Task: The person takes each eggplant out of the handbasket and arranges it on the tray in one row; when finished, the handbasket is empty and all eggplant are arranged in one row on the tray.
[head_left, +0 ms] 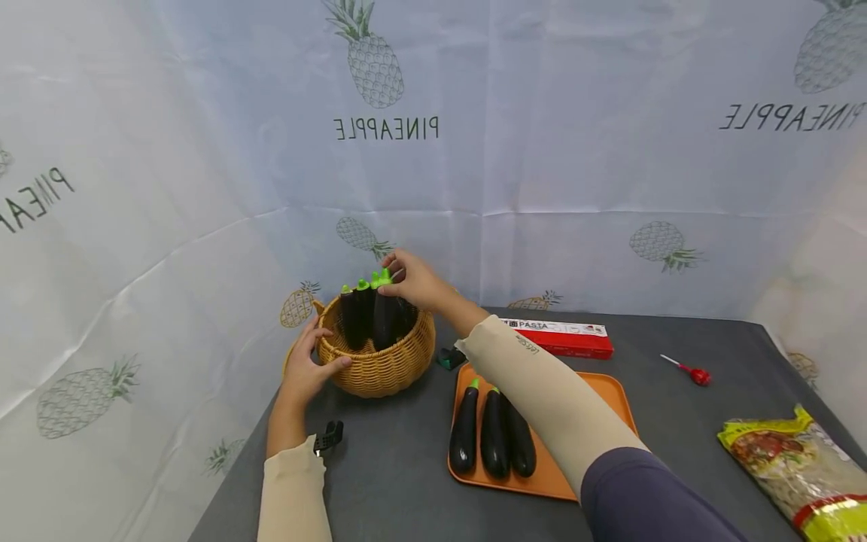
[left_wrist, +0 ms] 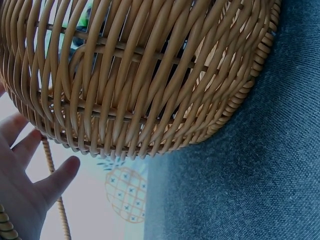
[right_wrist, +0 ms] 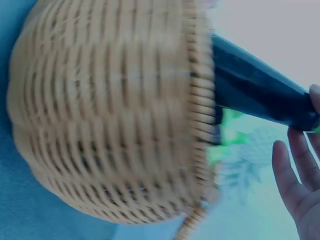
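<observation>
A woven wicker basket [head_left: 379, 376] stands at the far left of the table with several dark eggplants upright in it, green caps above the rim. By its top end, my right hand [head_left: 421, 287] pinches one eggplant [head_left: 384, 322], whose lower part is down inside the basket. The right wrist view shows that eggplant [right_wrist: 260, 87] leaning out past the rim, fingertips round its capped end. My left hand [head_left: 306, 370] rests spread against the basket's left side. In the left wrist view its fingers [left_wrist: 27, 145] touch the wicker, and the thumb stands apart.
Three eggplants lie on an orange tray [head_left: 467, 476], partly under my right arm. Behind it is a red pasta box [head_left: 576, 345]. A red lollipop [head_left: 700, 376] and a noodle bag [head_left: 799, 467] lie to the right. A printed curtain [head_left: 542, 181] closes off the back.
</observation>
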Motion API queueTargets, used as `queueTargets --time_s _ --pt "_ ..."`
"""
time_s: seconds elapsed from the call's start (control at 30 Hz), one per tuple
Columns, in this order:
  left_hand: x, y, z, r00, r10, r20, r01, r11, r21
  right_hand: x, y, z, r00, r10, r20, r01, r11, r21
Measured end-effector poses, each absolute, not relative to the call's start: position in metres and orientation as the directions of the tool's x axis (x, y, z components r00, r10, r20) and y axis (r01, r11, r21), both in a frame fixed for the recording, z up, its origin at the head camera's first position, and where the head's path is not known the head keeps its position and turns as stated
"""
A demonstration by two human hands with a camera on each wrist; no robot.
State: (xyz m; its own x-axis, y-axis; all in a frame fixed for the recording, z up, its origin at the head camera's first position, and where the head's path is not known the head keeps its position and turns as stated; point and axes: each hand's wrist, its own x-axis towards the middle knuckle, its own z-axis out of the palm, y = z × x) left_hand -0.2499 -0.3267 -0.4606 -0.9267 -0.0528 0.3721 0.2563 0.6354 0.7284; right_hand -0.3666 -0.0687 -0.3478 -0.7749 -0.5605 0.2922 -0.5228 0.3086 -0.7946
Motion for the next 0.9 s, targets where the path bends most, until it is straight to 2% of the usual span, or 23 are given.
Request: queueTargets --time_s 0.27,0.5,0.63,0.9 --pt "-0.250 -0.326 -0.458 -0.927 -0.051 0.372 0.256 0.639 0.726 -0.359 -0.017 -0.324 -0.821 -0.359 0.445 -0.532 0.196 -0.824" --pt "-0.246 -0.325 -0.459 -0.934 -0.050 0.353 0.242 0.636 0.732 -0.353 0.041 -0.334 -0.839 -0.247 0.485 -0.516 0.079 -0.853" --pt "-0.245 -0.324 -0.459 -0.930 -0.042 0.364 0.258 0.631 0.732 -0.346 0.077 -0.348 -0.860 -0.205 0.468 -0.493 0.093 -0.865" --pt "-0.247 -0.325 -0.458 -0.925 -0.040 0.378 0.270 0.631 0.728 -0.321 0.139 -0.383 -0.921 -0.161 0.356 -0.384 0.212 -0.899"
